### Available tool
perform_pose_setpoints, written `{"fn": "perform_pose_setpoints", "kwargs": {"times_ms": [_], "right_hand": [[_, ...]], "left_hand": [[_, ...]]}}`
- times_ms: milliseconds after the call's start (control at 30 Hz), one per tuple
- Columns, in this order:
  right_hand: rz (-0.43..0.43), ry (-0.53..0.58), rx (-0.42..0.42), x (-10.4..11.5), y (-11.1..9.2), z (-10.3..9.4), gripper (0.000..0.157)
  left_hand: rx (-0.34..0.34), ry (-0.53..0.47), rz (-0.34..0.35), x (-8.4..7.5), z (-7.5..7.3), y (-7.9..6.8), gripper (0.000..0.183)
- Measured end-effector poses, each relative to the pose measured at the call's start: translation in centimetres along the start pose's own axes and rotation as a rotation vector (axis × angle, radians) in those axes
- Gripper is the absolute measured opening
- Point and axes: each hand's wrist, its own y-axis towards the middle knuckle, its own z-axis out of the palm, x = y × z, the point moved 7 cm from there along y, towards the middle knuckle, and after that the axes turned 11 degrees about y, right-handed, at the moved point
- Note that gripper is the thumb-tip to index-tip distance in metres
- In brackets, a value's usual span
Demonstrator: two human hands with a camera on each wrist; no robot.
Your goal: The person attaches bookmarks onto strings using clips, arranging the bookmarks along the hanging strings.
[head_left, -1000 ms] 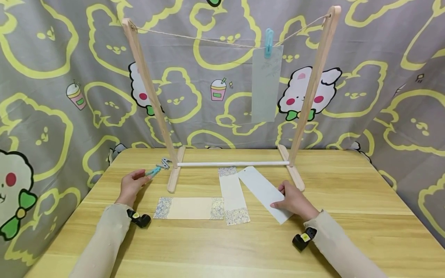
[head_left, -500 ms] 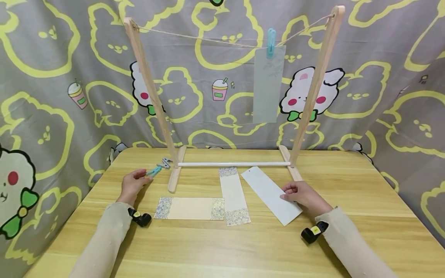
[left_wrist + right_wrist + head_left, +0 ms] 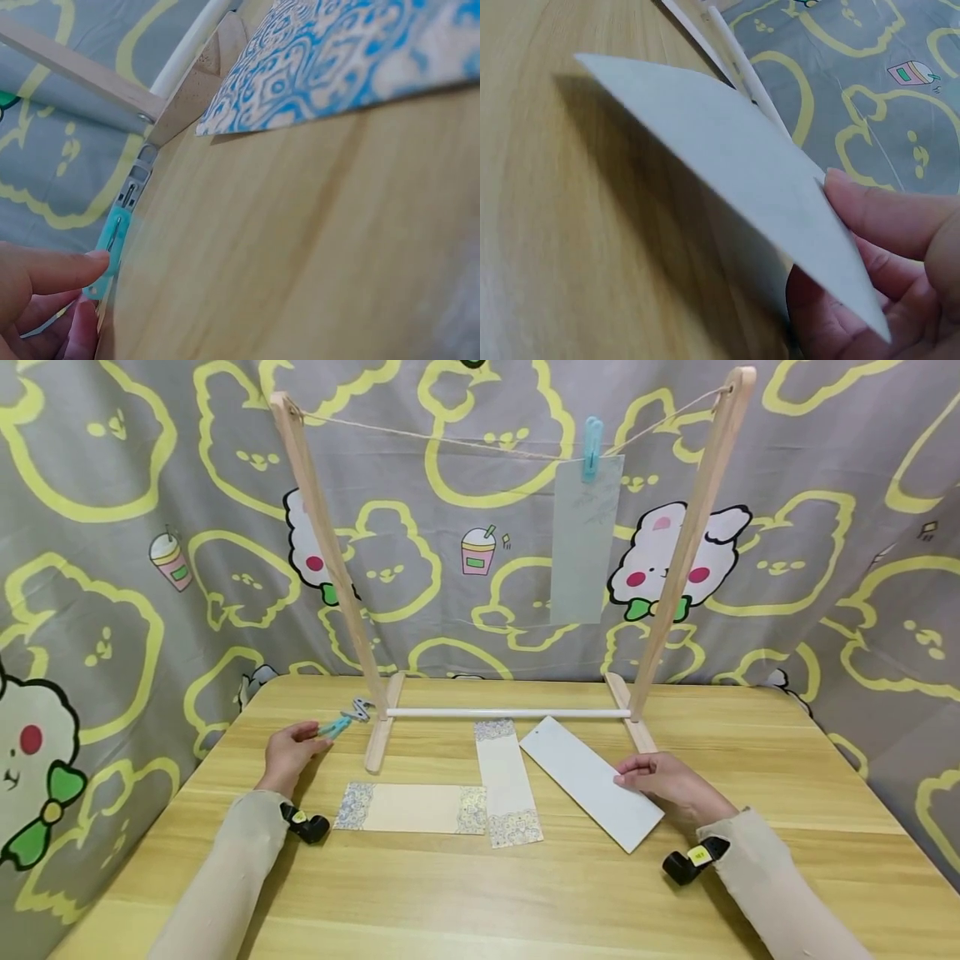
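Note:
My left hand (image 3: 291,756) pinches the end of a teal clothespin (image 3: 112,240) low over the table, thumb on top and fingers beneath. Touching or right beside its tip, a grey clothespin (image 3: 360,708) lies by the stand's left foot. With my right hand (image 3: 678,787) I hold a plain pale bookmark (image 3: 577,768) between thumb and fingers at its right edge. A small hole shows at its far end. In the right wrist view the card (image 3: 705,142) bows and casts a shadow, its near end lifted off the table.
A wooden stand (image 3: 333,560) holds a string (image 3: 450,439) and a white crossbar (image 3: 510,713). From the string hangs a card (image 3: 581,552) under a teal clothespin (image 3: 592,447). Two patterned bookmarks, one crosswise (image 3: 412,808) and one lengthwise (image 3: 506,777), lie on the table (image 3: 465,902).
My right hand has shifted right with the plain bookmark, raising its near end and sliding it away from the patterned one. My left hand stays at the teal clothespin.

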Motion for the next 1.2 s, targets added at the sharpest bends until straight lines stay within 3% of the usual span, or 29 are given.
{"fn": "perform_pose_setpoints", "kwargs": {"times_ms": [300,467,700,900,1200], "right_hand": [[-0.033,0.047,0.019,0.7,-0.4,-0.7,0.022],[-0.050,0.031,-0.012,1.0,-0.5,-1.3,0.023],[-0.075,0.010,-0.068,1.7,-0.1,-1.1,0.028],[-0.151,0.022,-0.099,2.9,0.0,-0.4,0.026],[-0.238,0.116,-0.163,5.2,0.1,0.6,0.027]], "left_hand": [[-0.004,0.094,0.012,-0.7,0.2,0.0,0.047],[0.041,0.123,0.019,-1.0,0.3,-0.3,0.047],[0.078,0.050,0.006,-1.3,0.0,-0.7,0.049],[0.025,-0.022,0.017,-1.7,-0.5,-0.8,0.050],[0.003,-0.072,0.083,-4.2,-1.7,-1.6,0.058]]}}
